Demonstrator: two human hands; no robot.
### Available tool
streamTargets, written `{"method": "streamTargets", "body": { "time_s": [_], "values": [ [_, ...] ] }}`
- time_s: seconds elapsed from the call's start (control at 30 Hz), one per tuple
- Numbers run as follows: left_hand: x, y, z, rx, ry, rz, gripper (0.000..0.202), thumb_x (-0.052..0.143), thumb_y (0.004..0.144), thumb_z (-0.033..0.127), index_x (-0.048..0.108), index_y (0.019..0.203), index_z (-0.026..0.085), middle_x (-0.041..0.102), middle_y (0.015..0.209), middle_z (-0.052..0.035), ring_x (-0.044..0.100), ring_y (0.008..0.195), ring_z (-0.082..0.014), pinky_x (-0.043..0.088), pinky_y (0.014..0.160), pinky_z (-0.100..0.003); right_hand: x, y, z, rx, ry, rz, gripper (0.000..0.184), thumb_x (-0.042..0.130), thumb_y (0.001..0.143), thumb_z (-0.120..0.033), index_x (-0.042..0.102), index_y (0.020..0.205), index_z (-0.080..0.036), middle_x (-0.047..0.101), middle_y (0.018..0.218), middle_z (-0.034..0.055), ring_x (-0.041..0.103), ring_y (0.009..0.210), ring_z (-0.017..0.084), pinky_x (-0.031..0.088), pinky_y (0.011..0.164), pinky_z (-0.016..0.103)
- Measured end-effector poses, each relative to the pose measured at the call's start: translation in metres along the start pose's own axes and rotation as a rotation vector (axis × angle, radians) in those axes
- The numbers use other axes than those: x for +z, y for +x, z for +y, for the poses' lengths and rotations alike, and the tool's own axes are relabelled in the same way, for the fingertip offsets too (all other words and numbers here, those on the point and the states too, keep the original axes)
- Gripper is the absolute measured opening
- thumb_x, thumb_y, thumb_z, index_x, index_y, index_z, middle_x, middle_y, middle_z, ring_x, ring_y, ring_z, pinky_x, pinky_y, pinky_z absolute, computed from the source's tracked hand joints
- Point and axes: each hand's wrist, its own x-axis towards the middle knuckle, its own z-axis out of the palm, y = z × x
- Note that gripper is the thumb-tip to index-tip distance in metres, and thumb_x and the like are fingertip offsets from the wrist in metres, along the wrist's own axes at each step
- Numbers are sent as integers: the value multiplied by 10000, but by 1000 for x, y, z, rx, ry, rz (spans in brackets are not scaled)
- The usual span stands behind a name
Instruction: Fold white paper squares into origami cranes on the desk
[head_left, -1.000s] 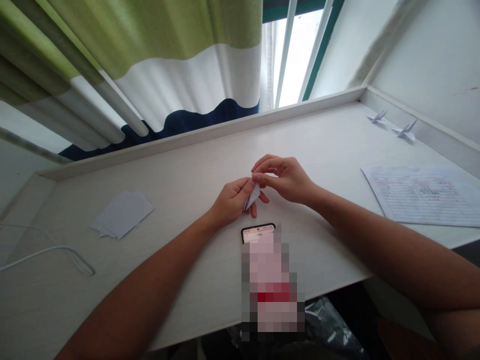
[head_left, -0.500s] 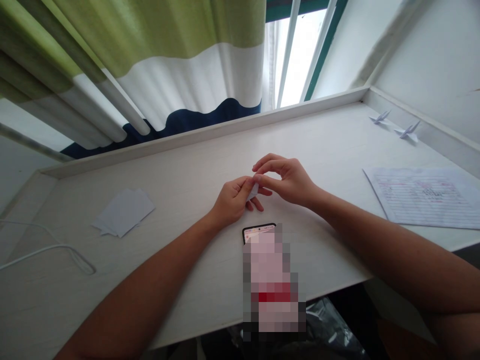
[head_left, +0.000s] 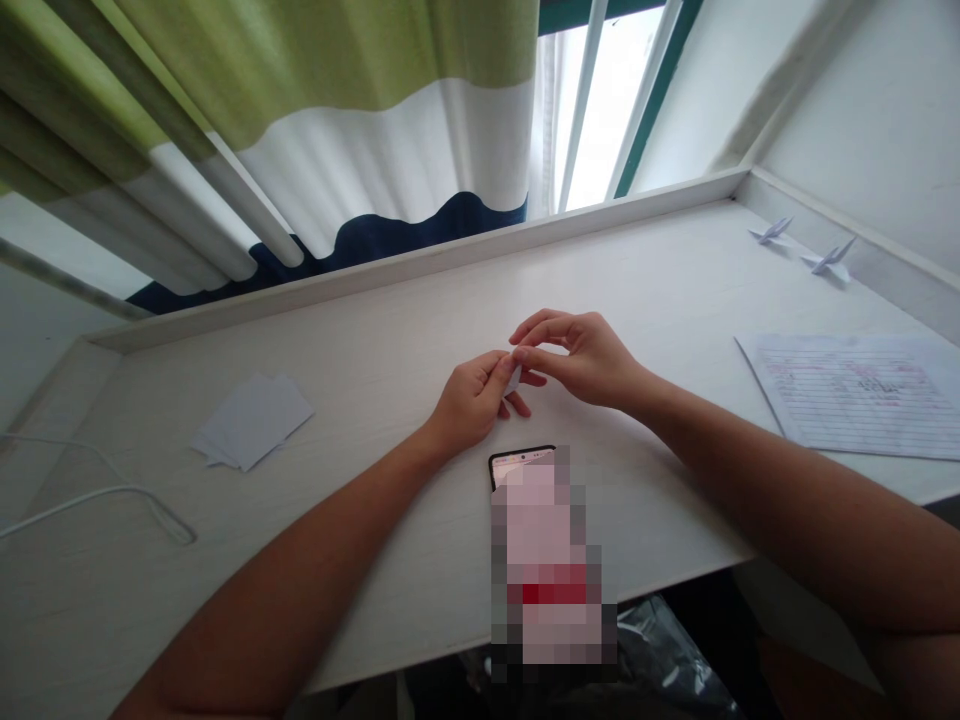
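Centrally, two hands meet above one desk (head_left: 360,330), with one small piece of folded paper (head_left: 513,381) between them. The left hand (head_left: 469,400) has its thumb pressed down on the paper, gripping it against the fingers; two or three of its fingertips show beyond, spread a little. The right hand (head_left: 589,360) is curled, thumb and forefinger brought close together at the paper's upper end, right by the left thumb; whether they pinch it, I cannot tell.

Just below the hands lies one phone (head_left: 523,462), its top edge clear and the rest blurred out. To the left are several white sheets (head_left: 259,420), overlapping, too closely stacked to count, and near them one white cable (head_left: 112,490). On the right lies one ruled page (head_left: 847,390) with writing on it. Beyond it, by the side ledge, stand two folded figures (head_left: 829,262), near each other but apart. One curtain (head_left: 390,130) in three colours hangs behind the desk, with two white bars (head_left: 582,110) beside it.
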Motion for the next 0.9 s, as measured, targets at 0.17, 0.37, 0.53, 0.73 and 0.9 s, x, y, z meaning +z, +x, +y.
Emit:
{"method": "streamTargets", "body": {
  "time_s": [0.17,0.37,0.53,0.73,0.9],
  "values": [
    [-1,0,0,-1,-20,-17,503,520,1057,609,666,993,131,827,1009,-150,749,614,-148,520,530,-240,-1,1,-2,-47,-71,4,202,724,940,-349,784,791,-226,767,990,56,703,905,217,571,896,432],
    [-2,0,-1,-18,-48,9,513,505,1062,605,674,1036,121,826,1073,-173,748,603,-149,517,515,-244,-6,2,3,-16,15,-62,230,671,976,-373,825,870,-239,763,1123,62,710,1022,220,546,1001,436],
    [-2,1,0,-8,-47,6,499,508,1061,584,678,982,123,827,1012,-152,740,600,-140,523,520,-236,-6,1,11,-90,24,-56,126,798,899,-371,821,889,-248,762,1130,79,708,1054,244,557,1004,475],
    [-2,1,-1,-13,-70,-8,478,508,1063,561,682,1016,119,826,992,-145,741,596,-145,521,522,-241,-6,4,17,-106,36,-66,207,820,899,-456,823,898,-249,765,1107,80,714,1031,241,565,1000,478],
    [-3,1,0,-20,-91,-28,483,506,1058,573,685,1015,126,823,984,-135,745,615,-148,521,530,-243,-5,4,13,-97,10,-43,195,837,882,-432,806,840,-243,773,1060,73,709,984,236,566,977,479]
  ]
}}
